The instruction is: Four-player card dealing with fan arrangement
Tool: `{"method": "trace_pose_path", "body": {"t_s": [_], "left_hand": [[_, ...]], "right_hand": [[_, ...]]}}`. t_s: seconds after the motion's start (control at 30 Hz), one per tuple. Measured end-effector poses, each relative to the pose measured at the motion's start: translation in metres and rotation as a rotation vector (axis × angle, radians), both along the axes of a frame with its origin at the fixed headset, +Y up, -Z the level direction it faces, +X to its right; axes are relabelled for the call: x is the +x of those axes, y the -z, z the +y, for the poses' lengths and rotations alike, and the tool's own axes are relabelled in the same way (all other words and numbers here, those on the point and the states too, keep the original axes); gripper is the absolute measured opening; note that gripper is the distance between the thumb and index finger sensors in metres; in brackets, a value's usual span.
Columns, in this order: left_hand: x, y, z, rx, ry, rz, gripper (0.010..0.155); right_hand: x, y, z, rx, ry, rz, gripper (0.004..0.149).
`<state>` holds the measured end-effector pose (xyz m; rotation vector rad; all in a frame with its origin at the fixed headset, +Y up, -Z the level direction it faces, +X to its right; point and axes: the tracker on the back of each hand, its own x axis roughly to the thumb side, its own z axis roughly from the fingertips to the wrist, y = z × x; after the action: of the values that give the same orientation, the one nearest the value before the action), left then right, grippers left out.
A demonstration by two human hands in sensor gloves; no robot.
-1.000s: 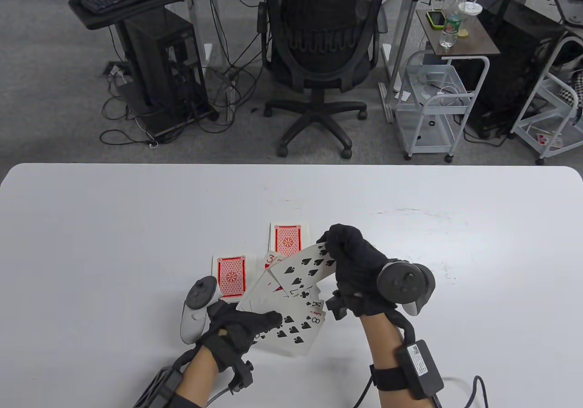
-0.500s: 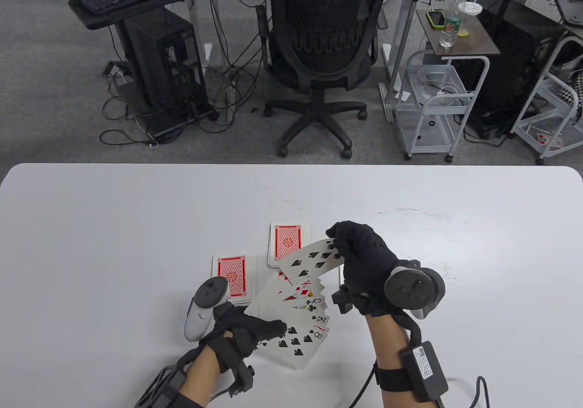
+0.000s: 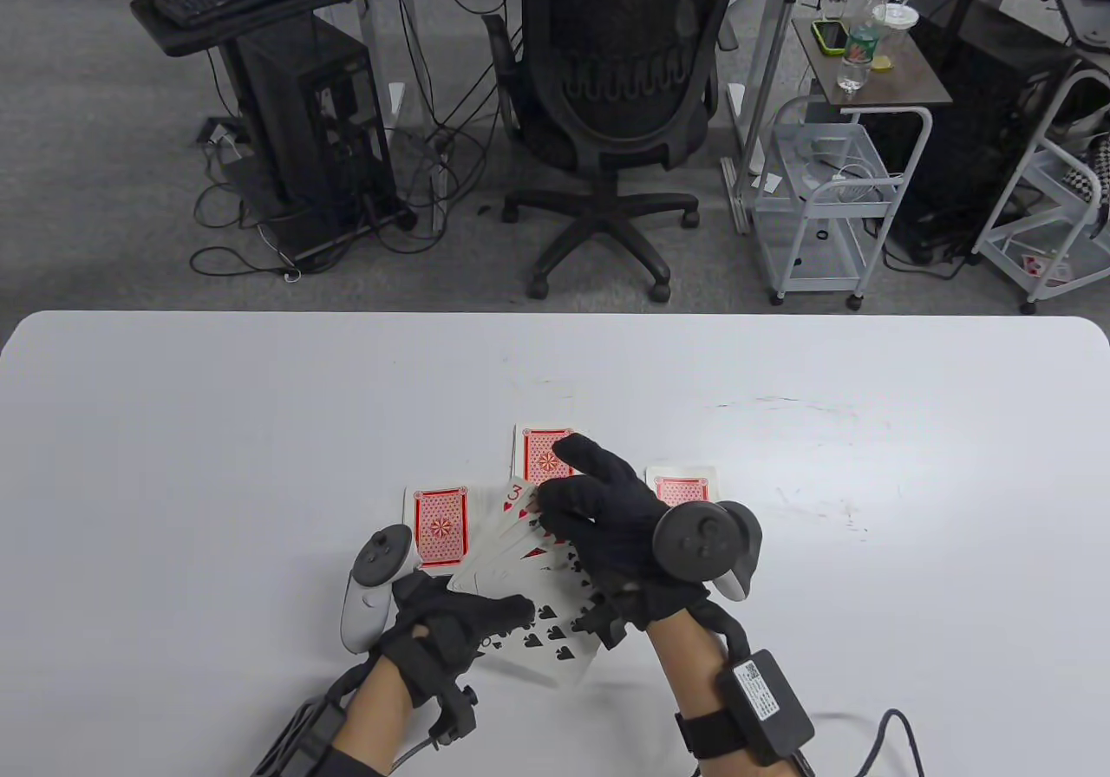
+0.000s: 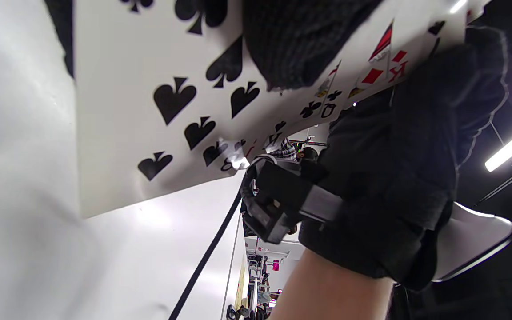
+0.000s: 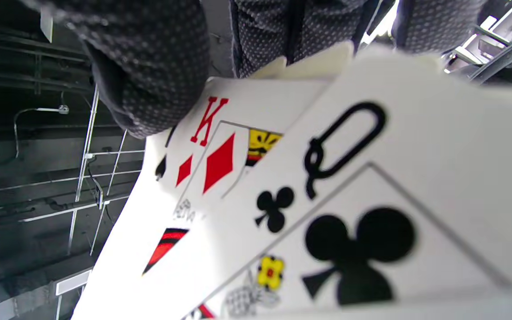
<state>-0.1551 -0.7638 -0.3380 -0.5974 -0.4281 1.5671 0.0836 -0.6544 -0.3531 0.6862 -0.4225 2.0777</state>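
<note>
A: status on the fan of cards [image 3: 520,586]?
B: face-up, near the front edge of the table [image 3: 217,430], centre-left. Left hand [image 3: 447,634] grips it at the lower left corner, thumb across the face of a spade card [image 4: 158,120], fingers curled under. Held, not lying flat, per left wrist view.
A: right hand [image 3: 607,530]?
B: on top of the fan's upper part, fingers curled over the cards. Right wrist view: K of diamonds [image 5: 220,146] and Q of clubs [image 5: 349,200] spread right under the fingertips [image 5: 149,66]. Fingers touch the top edges; can't tell if it pinches a single card or just presses.
A: other cards?
B: 3 face-down red-backed piles on the table. One just left of the fan [image 3: 440,527], one beyond it [image 3: 542,452] partly under the right hand's fingers, one to the right [image 3: 683,486] partly behind the right tracker [image 3: 707,543]. A red 3 [image 3: 518,495] shows at the fan's top.
A: bg?
B: office chair [image 3: 616,109], PC tower [image 3: 312,127], white cart [image 3: 824,205] beyond the table.
</note>
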Motion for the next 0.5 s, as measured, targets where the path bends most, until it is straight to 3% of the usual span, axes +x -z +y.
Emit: {"method": "trace_pose_path", "body": {"t_s": [0.13,0.23,0.4,0.5], "left_hand": [[-0.005,0.0,0.004,0.002,-0.11,0.059,0.058],[-0.012,0.0,0.004,-0.013,-0.213,0.141,0.058],[-0.024,0.0,0.0,-0.052,-0.353,0.268,0.057],[-0.028,0.0,0.0,-0.051,-0.373,0.3,0.057]], "right_hand": [[0.013,0.006,-0.004,-0.103,0.108,0.015,0.058],[0.024,0.012,-0.014,-0.239,0.14,-0.027,0.064],[0.019,0.022,-0.039,-0.538,-0.102,0.041,0.072],[0.004,0.022,-0.047,-0.556,-0.203,0.07,0.066]]}}
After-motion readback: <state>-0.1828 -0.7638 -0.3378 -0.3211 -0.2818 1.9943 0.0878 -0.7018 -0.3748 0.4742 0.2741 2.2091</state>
